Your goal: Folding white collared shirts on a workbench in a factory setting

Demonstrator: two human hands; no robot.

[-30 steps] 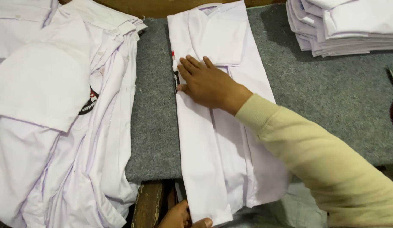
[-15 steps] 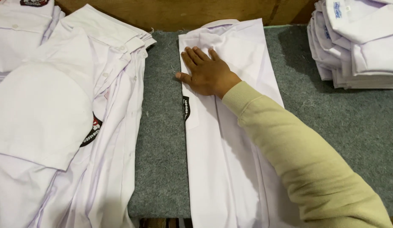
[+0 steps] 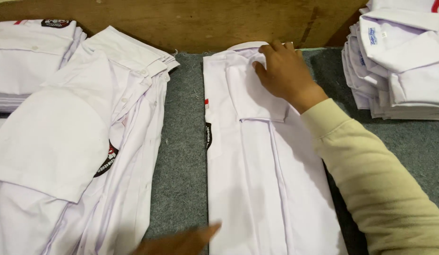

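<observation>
Grey felt covers the table you work at, and a bare wooden board closes it off at the far edge. Your right hand lies palm down at the far, collar end of a white shirt folded into a long narrow strip in the middle of the felt; the fingers are spread flat and pressing on the cloth, gripping nothing, and the arm in its cream sleeve comes in slantwise from the lower right. Your left hand shows only partly at the bottom edge, fingers stretched out and touching the near left edge of the same shirt; whether it grips the cloth you cannot tell.

Three heaps of white shirts stand round it. One loose, unfolded pile spreads just left of the strip, with a round black badge showing. One small folded stack sits at the far left. One neat folded stack rises at the far right, well apart from your hand.
</observation>
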